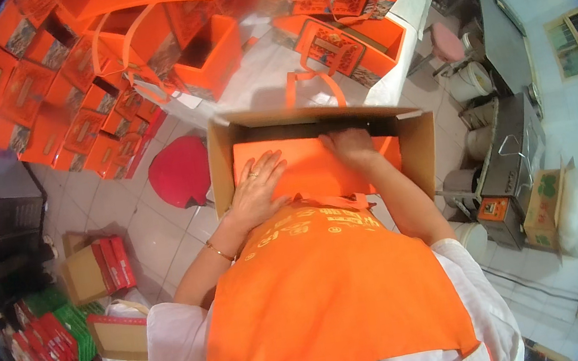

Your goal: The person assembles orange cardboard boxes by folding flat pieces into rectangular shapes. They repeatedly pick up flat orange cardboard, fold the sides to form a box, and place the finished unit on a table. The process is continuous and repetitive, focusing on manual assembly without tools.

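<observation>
Light: you get bright, even indoor light, strongest on the white table.
Shadows: soft ones lie inside the carton.
Colour: oranges look oversaturated.
Edges: your fisheye bends lines; corners go black.
Focus: the rim is blurred.

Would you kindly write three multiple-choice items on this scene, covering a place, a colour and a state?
1. Where does the left hand rest?
A. On the orange box inside the cardboard carton
B. On the red stool
C. On the white table

2. What colour is the stool on the floor?
A. Blue
B. Red
C. White

3. How is the carton?
A. Taped shut
B. Crushed flat
C. Open, flaps up

Answers: 1 A, the palm lies flat on the box in the carton; 2 B, its seat is red; 3 C, the box inside is visible between raised flaps.
</observation>
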{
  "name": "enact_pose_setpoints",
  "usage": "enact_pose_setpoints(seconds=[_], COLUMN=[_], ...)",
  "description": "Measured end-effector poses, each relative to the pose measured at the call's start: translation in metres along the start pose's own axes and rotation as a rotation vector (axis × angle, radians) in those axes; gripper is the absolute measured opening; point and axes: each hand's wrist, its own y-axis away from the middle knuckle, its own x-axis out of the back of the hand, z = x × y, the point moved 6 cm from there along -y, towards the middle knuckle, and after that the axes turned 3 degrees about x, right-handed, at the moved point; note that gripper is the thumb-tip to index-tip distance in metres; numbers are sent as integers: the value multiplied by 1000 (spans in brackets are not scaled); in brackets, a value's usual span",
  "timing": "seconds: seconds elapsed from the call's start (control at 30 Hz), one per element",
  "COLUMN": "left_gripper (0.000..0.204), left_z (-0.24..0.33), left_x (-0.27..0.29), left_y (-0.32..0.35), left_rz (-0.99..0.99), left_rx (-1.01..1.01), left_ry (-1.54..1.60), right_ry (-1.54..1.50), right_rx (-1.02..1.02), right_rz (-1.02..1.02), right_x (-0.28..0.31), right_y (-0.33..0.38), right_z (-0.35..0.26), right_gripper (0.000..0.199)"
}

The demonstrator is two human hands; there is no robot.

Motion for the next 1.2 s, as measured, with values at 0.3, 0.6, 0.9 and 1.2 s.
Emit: enact_pose_setpoints(seconds=[0.3,0.6,0.9,1.2], left_gripper=[94,28,13,4], left_z=[-4,-29,-27,-2], left_x=[-21,-56,-56,-85], left_y=[-65,-90,-104,-94], left_rz=[-70,-263,-294,-50], left_rx=[-73,-64,-126,-246], left_ry=[-346,-314,-389,-264], right_ry=[-4,-125,-143,-174], right_rx=[42,-59,-67,107], right_rz=[156,-177,-116,187], right_x=[20,-19,-49,-55], right_y=[0,89,90,35], right_z=[51,18,45,-24], right_gripper=[39,44,18,16])
